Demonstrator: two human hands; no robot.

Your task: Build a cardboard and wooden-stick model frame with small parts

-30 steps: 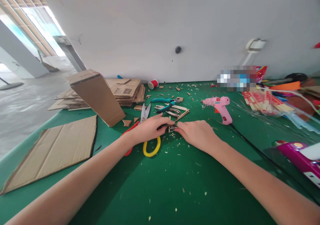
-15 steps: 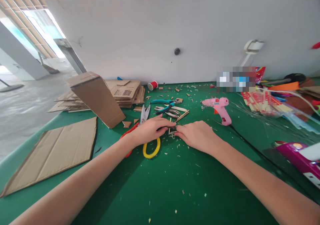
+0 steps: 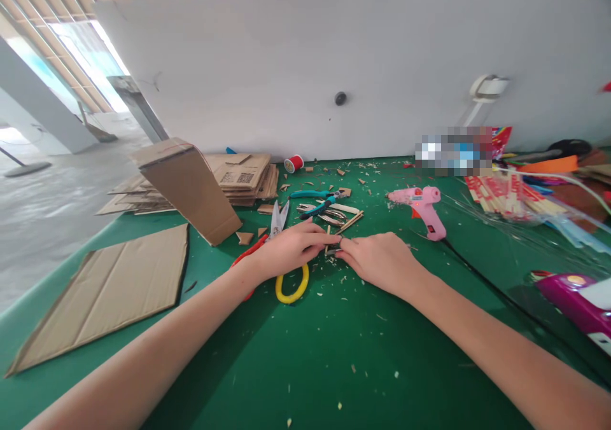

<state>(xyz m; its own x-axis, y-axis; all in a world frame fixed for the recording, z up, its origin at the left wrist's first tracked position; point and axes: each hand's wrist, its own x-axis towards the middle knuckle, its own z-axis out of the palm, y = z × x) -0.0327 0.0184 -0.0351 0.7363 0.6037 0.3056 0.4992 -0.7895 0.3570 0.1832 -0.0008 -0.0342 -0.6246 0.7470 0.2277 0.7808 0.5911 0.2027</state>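
In the middle of the green table my left hand [image 3: 296, 245] is closed, its thumb and fingers pinching at a thin wooden stick [image 3: 328, 231]. Facing it, my right hand [image 3: 377, 258] is also closed, with its fingertips almost touching the left ones. A small greyish edge shows by the right fingertips; what it belongs to is hidden. Under and beside my left wrist lie scissors with a yellow and a red handle [image 3: 292, 285], blades spread. Just beyond the hands are teal-handled pliers [image 3: 317, 208], another metal plier and more thin sticks [image 3: 351, 222]. Pale shavings are scattered below the fingers.
A pink glue gun [image 3: 424, 207] stands to the right, its black cord running forward. At left are a leaning cardboard box [image 3: 191, 191], a flat cardboard sheet [image 3: 105, 290] and stacked cardboard [image 3: 248, 175]. Behind are a red thread spool [image 3: 293, 163] and a white wall panel [image 3: 267, 67].
The whole view has shifted slightly, so everything sits a little further right. Both hands keep nearly the same place, with a small shift of the fingers.
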